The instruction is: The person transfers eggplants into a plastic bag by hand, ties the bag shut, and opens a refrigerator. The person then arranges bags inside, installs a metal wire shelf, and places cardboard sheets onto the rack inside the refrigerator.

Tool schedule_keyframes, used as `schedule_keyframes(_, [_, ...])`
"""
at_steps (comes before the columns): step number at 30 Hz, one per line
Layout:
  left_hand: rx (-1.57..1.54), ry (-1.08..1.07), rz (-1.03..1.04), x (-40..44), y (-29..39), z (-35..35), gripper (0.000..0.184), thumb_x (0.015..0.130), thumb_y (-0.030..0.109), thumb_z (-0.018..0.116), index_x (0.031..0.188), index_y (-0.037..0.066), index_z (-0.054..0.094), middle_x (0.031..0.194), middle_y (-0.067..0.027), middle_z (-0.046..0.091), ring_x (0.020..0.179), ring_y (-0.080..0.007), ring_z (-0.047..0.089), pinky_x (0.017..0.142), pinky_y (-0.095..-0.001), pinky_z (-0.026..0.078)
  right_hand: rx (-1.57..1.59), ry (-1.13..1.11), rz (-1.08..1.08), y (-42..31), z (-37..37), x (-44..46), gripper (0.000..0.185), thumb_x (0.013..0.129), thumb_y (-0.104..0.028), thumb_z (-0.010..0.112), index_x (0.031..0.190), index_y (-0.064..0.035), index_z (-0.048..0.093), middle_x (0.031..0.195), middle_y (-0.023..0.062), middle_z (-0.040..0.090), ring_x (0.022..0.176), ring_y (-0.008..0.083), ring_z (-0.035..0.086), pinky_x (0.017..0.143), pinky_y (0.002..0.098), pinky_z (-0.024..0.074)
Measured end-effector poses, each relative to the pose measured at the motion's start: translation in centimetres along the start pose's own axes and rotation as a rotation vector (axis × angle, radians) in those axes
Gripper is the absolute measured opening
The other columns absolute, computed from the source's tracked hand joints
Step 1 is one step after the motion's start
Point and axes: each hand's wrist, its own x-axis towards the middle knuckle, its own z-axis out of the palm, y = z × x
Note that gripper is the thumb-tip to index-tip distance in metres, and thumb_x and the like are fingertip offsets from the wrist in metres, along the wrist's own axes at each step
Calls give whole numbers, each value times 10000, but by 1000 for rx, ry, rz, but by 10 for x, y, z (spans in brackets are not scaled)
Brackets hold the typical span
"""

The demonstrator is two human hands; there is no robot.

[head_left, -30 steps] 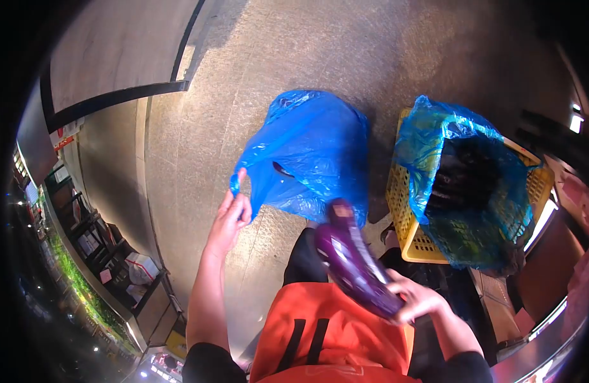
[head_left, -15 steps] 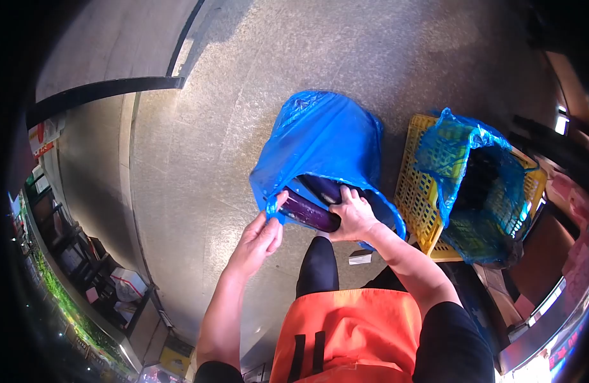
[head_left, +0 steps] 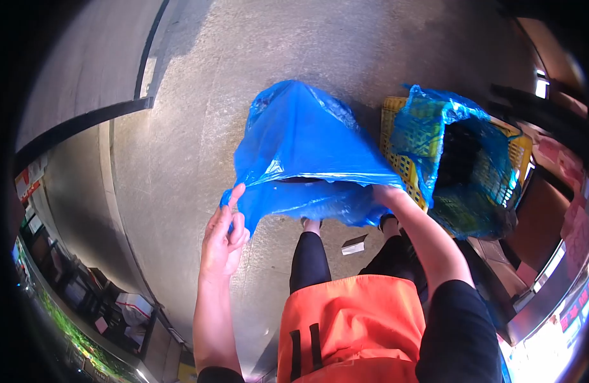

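A large blue plastic bag (head_left: 301, 140) lies on the floor in front of me, its mouth facing me and stretched sideways into a narrow slit. With bent fingers my left hand (head_left: 224, 241) grips the left edge of that mouth; the index finger points up. My right hand (head_left: 385, 193) reaches into the right side of the opening. The bag covers its fingers, so what they hold or touch is hidden. Only a dark sliver of the contents shows through the slit.
A yellow plastic crate (head_left: 396, 121) lined with a blue bag stands to the right, dark inside. A small white folded card (head_left: 354, 245) lies on the floor near my feet. Shelves with boxes (head_left: 133, 306) run along the left.
The long purple eggplant beneath my right hand has gone from sight, and that hand is now inside the bag. My left hand has drawn the bag's edge left, stretching the mouth wide and flat.
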Motion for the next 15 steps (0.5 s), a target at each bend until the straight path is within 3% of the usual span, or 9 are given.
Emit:
schedule_keyframes(1, [44,27,2,-1,5,12,446,953,313,310,1316,54,332,496,57,216,408,-38,171,443,-192,181,-104,41,-93,0,-27,-40,414,840,-151,398,1240,-52,432,1369,143,294,1259,266,287,1050,413,209])
schedule_keyframes(2, [24,76,27,-4,8,17,441,954,309,310,1312,53,339,496,56,209,408,-38,170,445,-193,182,-105,-170,-95,22,-3,-64,418,813,-182,444,1209,-54,472,1327,135,368,1210,277,355,1043,400,226])
schedule_keyframes(3, [5,124,52,-10,11,19,436,955,305,309,1308,53,346,497,55,203,408,-37,169,448,-194,184,-698,-231,-94,24,-1,-70,355,763,-149,504,1101,-54,551,1204,161,488,1123,304,448,998,375,299])
schedule_keyframes(6, [-112,148,81,-39,22,37,451,960,308,286,1338,63,289,498,51,182,398,-40,161,454,-197,193,-729,-575,-303,16,-120,-122,303,739,-135,528,1028,-63,585,1121,140,533,1013,285,506,940,345,358])
schedule_keyframes(9, [-233,202,140,-66,37,68,458,964,316,259,1360,86,238,496,50,178,381,-43,152,436,-197,216,-279,30,-228,32,-150,-156,166,713,-108,551,872,-86,595,961,106,563,933,240,538,798,319,432])
schedule_keyframes(12, [-237,240,173,-87,25,78,450,967,313,244,1368,111,217,488,49,176,364,-44,150,410,-201,239,-156,-93,3,40,-186,-163,77,707,-79,542,750,-95,604,739,71,573,731,218,582,652,326,468])
schedule_keyframes(13, [-247,285,151,-89,11,74,444,968,310,242,1368,118,219,484,49,179,360,-44,152,402,-203,244,-63,-48,-42,43,-179,-163,60,698,-79,549,691,-101,604,679,55,576,677,215,585,606,333,468])
schedule_keyframes(14, [-250,333,121,-87,-1,77,439,968,306,240,1368,125,221,481,49,181,355,-45,153,393,-205,249,74,8,-71,43,-173,-162,42,683,-85,562,681,-101,601,702,54,586,682,210,587,602,334,471])
schedule_keyframes(15, [-238,367,93,-83,-11,79,438,968,303,243,1368,126,220,478,49,185,353,-45,157,392,-204,244,183,-155,-10,36,-155,-151,36,675,-93,565,666,-100,599,704,55,586,686,209,590,599,332,477])
